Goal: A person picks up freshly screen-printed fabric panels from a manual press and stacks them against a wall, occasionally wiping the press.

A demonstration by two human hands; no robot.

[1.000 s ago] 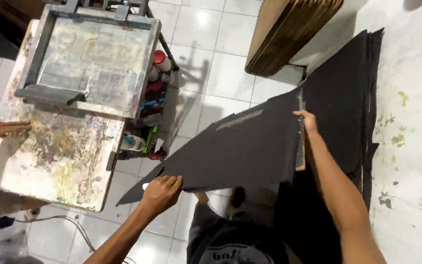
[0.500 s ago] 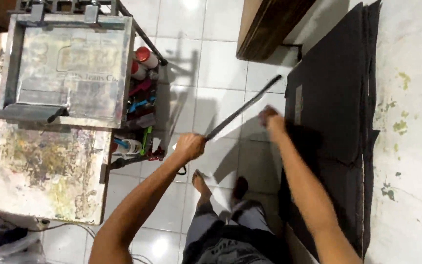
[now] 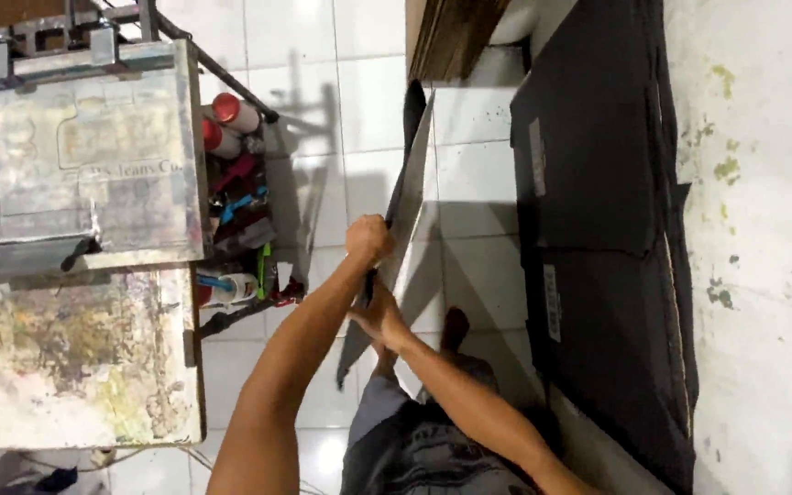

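The floor (image 3: 378, 55) is laid with glossy white square tiles that catch a bright glare near the top and show soft grey shadows. At the left stands a work table (image 3: 75, 367) whose top is smeared with old paint in yellow, brown and grey. On its upper half lies a metal-framed printing screen (image 3: 84, 156). Beside the table, a small rack (image 3: 240, 229) holds red-capped cans and bottles. At the right runs a pale, stained surface (image 3: 763, 275) with green and dark spots. A brown wooden board (image 3: 456, 37) shows at the top edge.
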